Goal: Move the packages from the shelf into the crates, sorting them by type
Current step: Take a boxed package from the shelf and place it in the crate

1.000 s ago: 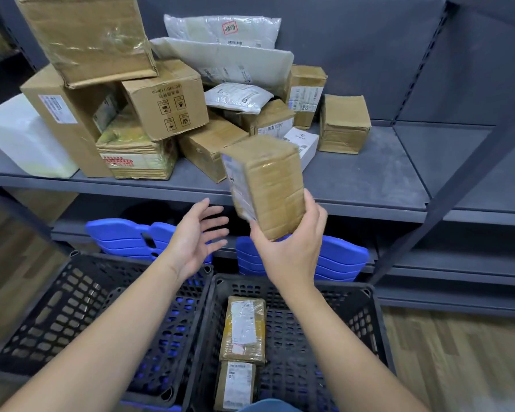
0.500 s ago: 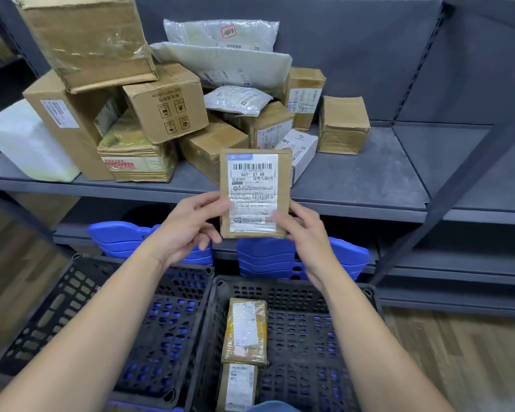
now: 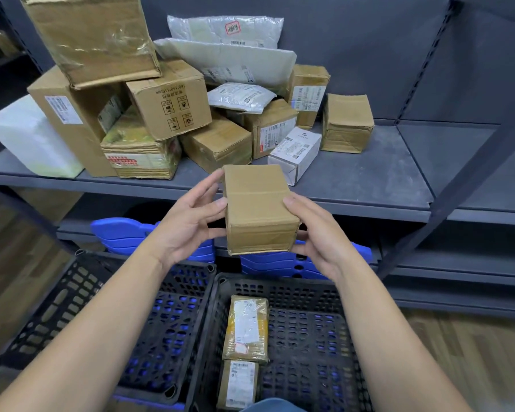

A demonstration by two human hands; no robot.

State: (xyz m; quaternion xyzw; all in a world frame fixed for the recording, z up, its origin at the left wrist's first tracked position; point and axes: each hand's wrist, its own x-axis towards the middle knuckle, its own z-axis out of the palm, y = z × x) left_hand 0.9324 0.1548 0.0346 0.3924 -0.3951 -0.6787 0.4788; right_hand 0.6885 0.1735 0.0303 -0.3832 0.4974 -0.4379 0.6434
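Left hand (image 3: 188,230) and right hand (image 3: 318,239) both grip one small brown box (image 3: 257,209), held up in the air between them: left thumb and fingertips on its left side, right thumb on its right top edge, the other right fingers tucked under it. Box's plain taped face is up, no label showing. It sits in front of the shelf (image 3: 369,179) edge and above the back rim of the right crate (image 3: 280,279). That crate, black plastic, has two taped labelled parcels lying end to end, the far parcel (image 3: 246,328) and the near parcel (image 3: 240,388). Left crate (image 3: 72,307) stands touching it, side by side, nothing seen inside. On the shelf, a pile of cardboard boxes, grey mailer bags (image 3: 223,31) on top at the back, a white carton (image 3: 295,154) at the front, a small brown cube box (image 3: 347,123) just right of the pile, a white foam box (image 3: 30,138) far left. Blue plastic pieces (image 3: 122,233) are stacked under the shelf.
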